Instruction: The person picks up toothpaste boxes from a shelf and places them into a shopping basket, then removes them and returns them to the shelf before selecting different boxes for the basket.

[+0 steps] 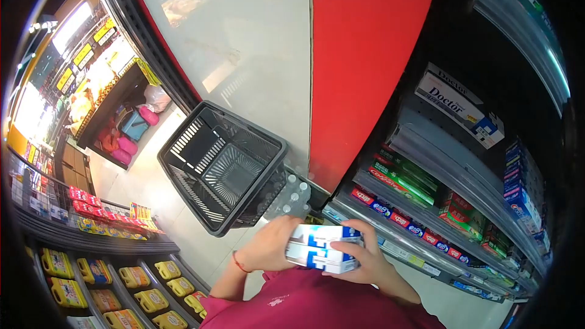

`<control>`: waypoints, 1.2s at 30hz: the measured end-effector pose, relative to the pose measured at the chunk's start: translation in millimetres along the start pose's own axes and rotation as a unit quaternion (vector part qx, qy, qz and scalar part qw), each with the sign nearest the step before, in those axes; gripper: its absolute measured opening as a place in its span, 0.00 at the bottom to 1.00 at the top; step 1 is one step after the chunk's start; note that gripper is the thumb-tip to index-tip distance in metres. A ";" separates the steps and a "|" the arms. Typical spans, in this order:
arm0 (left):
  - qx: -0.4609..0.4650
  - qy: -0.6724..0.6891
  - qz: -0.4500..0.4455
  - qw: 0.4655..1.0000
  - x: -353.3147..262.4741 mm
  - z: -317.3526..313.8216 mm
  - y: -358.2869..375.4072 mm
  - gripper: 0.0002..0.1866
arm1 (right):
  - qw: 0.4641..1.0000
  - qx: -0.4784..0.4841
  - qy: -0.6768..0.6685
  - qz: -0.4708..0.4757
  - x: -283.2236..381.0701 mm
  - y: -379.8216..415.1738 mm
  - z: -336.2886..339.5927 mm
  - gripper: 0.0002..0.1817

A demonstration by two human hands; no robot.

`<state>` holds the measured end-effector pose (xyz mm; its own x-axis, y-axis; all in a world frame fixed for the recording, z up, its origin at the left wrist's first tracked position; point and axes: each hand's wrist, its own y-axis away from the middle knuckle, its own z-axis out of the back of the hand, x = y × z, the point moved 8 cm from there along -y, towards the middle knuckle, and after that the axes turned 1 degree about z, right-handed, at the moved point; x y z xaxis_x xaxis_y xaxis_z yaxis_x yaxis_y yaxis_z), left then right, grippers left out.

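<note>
Two white and blue toothpaste boxes (322, 248), stacked one against the other, are held in front of my chest. My left hand (272, 245) grips their left end, its fingers partly hidden behind them. At the other end my right hand (361, 252) is closed round the boxes, with fingers over the top and front. Beyond my left hand stands a dark grey shopping basket (234, 173), with nothing seen inside it. Beside my right hand, shelves hold red and blue toothpaste boxes (399, 222) and green Colgate boxes (405, 176).
A white "Doctor" carton (454, 103) lies on an upper shelf at the right, near blue boxes (523, 192). Clear bottles (291, 198) stand by the basket. A red and white panel (359, 67) rises ahead. Yellow jugs (64, 292) fill a shelf at lower left.
</note>
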<state>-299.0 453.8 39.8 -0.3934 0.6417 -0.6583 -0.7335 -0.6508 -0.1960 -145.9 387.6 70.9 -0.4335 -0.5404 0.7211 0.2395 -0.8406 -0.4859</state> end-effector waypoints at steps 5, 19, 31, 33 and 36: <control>-0.063 -0.036 0.108 0.992 30.1 87.4 5.3 0.37 | 0.998 -0.041 -0.001 -0.038 -12.8 8.9 12.4 0.35; 0.160 -0.336 0.220 0.902 353.6 23.6 -1.3 0.35 | 0.961 0.100 0.052 -0.254 -57.0 102.3 -23.0 0.17; 0.182 -0.439 0.099 0.874 372.9 -68.3 -31.2 0.28 | 0.940 0.116 0.095 -0.306 -71.1 126.5 -34.8 0.16; 0.157 -0.458 0.057 0.873 372.2 -78.6 -40.0 0.24 | 0.938 0.114 0.097 -0.312 -72.6 130.3 -37.3 0.16; 0.123 -0.499 0.048 0.857 377.2 -84.3 -42.6 0.19 | 0.940 0.110 0.102 -0.306 -74.6 136.1 -42.8 0.17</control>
<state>-369.4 689.4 -261.4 -0.6460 0.6978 0.3095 -0.7178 -0.6932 0.0649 -118.1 315.1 -70.2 -0.7011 0.0462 0.7116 0.0556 -0.9913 0.1192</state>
